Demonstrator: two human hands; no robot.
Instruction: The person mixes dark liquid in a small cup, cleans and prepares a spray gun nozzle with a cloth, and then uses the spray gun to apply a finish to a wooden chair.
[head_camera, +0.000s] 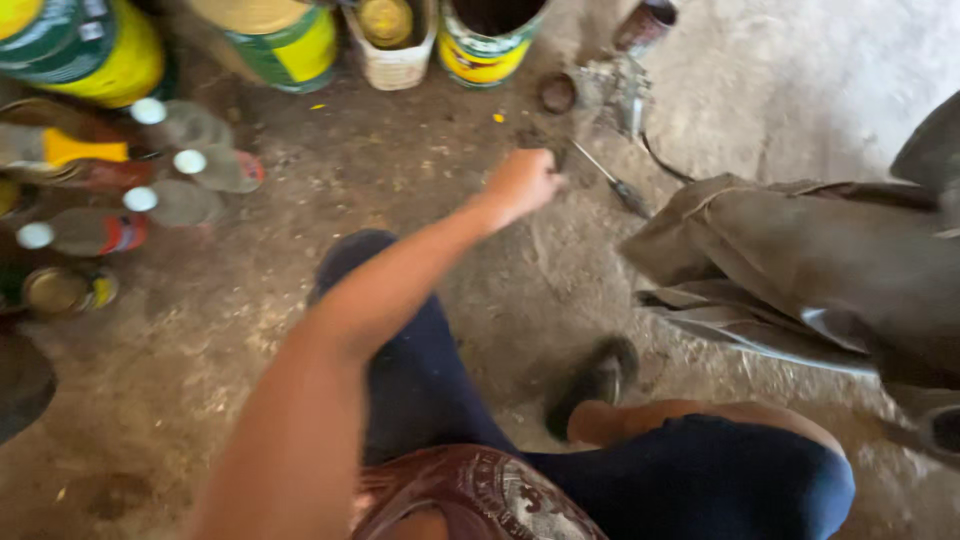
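Steel first: a thin screwdriver (612, 183) lies on the dirty concrete floor (250, 330), its near end right at the knuckles of the left hand (522, 182). From my remote seat the hand looks curled, fingers tucked under and out of sight. I cannot tell whether they have closed on the tool's end or only touch it. The right hand is out of view.

As I judge it, the reach is made and the pick-up is not. The screwdriver is flat on the ground, not lifted, pointing away toward a folded grey-brown cloth (800, 270) at the right.

Just beyond the hand I count one small round tin (557, 92) and one metal fitting (620, 90). Along the top edge stand four paint cans (275, 35), three yellow and green, one white. At the far left lie four capped bottles (95, 232) on their sides. Below the arm is one dark shoe (600, 375).
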